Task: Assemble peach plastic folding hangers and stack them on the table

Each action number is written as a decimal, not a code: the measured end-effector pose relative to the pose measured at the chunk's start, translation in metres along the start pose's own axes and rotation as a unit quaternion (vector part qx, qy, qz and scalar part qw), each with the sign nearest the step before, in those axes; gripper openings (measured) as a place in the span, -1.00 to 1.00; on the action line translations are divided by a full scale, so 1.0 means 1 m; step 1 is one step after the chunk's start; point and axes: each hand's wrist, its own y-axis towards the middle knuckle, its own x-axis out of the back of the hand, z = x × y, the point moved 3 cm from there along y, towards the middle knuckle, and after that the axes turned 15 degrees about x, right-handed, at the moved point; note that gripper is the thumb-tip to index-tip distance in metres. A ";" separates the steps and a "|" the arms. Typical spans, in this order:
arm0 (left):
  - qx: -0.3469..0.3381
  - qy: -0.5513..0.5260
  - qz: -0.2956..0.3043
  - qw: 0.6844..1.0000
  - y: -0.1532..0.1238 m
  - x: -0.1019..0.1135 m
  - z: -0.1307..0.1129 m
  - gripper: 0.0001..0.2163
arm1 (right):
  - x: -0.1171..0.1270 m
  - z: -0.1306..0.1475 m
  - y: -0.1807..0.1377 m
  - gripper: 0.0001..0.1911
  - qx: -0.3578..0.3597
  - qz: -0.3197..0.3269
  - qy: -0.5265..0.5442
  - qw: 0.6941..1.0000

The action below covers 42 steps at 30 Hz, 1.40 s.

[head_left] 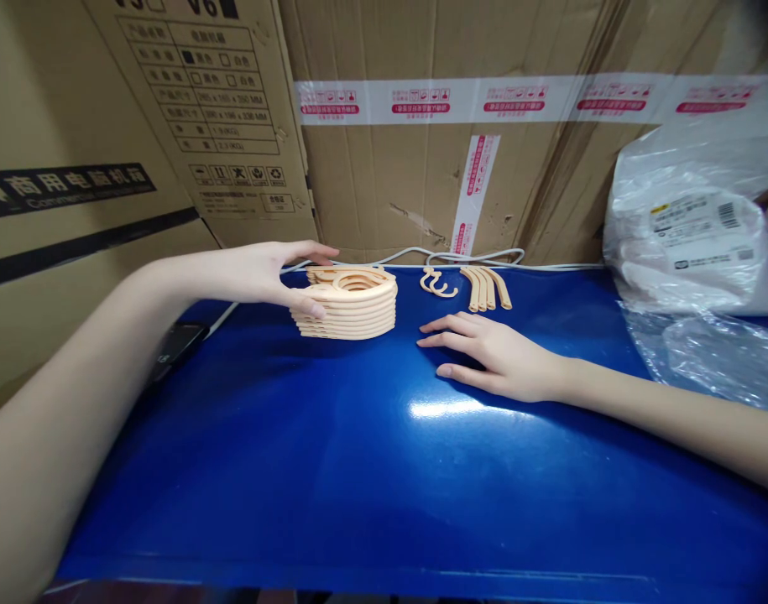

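A neat stack of beige plastic folding hangers (349, 312) lies on the blue tabletop. At its left end is my left hand (263, 273), the thumb touching the near side and the fingers stretched out over the back. Whether the hidden fingers touch the stack I cannot tell. My right hand (488, 356) lies palm down, fingers spread and holding nothing. Just beyond it are several curved beige hanger arms (484, 288), side by side. Left of those lie loose beige hooks (438, 283).
Cardboard boxes (384, 184) wall off the back and left. A white cable (415, 252) runs along the rear edge of the blue tabletop (358, 470). Clear plastic packaging (692, 226) with a label sits at right. A dark phone-like device (175, 348) lies beyond my left forearm.
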 end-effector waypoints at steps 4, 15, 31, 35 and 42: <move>-0.002 -0.003 -0.004 1.000 0.000 0.000 -0.002 -0.25 | 0.000 0.000 0.000 -0.57 0.001 -0.003 0.002 1.000; -0.017 -0.033 0.008 0.999 -0.001 -0.001 -0.001 -0.27 | 0.001 0.001 0.000 -0.57 0.000 -0.003 0.003 1.000; -0.018 -0.019 -0.004 1.000 0.000 0.000 -0.002 -0.26 | 0.001 0.001 0.000 -0.57 0.001 0.000 0.004 1.000; -0.019 -0.019 -0.008 1.000 0.000 0.000 -0.002 -0.27 | 0.001 0.001 0.000 -0.57 0.000 -0.004 0.004 1.000; -0.033 -0.010 -0.012 0.999 0.001 0.000 -0.001 -0.28 | 0.001 0.001 -0.001 -0.58 0.004 -0.012 0.008 1.000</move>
